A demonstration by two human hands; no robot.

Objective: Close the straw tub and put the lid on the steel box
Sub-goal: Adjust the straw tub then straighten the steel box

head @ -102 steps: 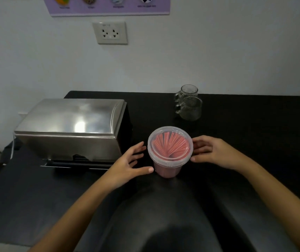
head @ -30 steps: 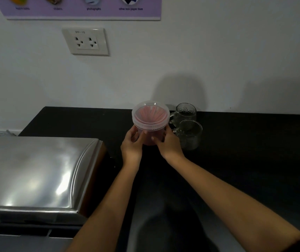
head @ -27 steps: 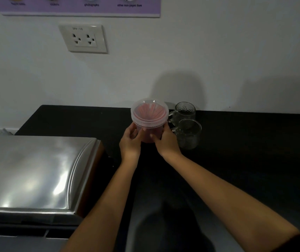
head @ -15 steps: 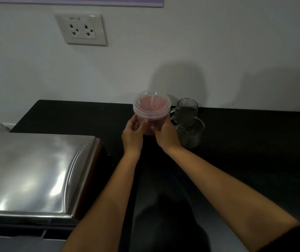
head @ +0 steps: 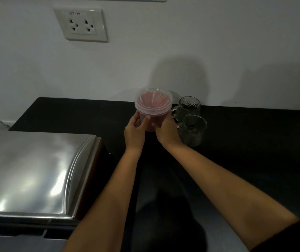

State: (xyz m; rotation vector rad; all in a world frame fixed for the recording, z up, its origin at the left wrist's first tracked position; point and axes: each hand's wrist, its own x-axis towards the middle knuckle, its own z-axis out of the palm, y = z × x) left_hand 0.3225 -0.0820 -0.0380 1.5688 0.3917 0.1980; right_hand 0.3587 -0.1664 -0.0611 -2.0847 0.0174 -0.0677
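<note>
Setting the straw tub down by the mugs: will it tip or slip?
The straw tub probably weighs little: thin clear plastic, only straws inside. Taller than its base, so it could tip if nudged. Smooth walls may slip; the left hand and right hand cup it low.

Both bare forearms reach forward and away from the body, converging toward the middle of the view. The left hand [head: 134, 132] is turned with its back to the camera, wrist straight, fingers curled inward and the thumb raised along the inner side. The right hand [head: 167, 132] mirrors it, its back and knuckles facing the camera, fingers wrapped round to the far side and out of sight. The two hands sit close together, thumbs nearly meeting, forming a two-handed grip that closes from either side. The right forearm crosses the view diagonally from the lower right; the left rises more steeply from the bottom edge.
</note>
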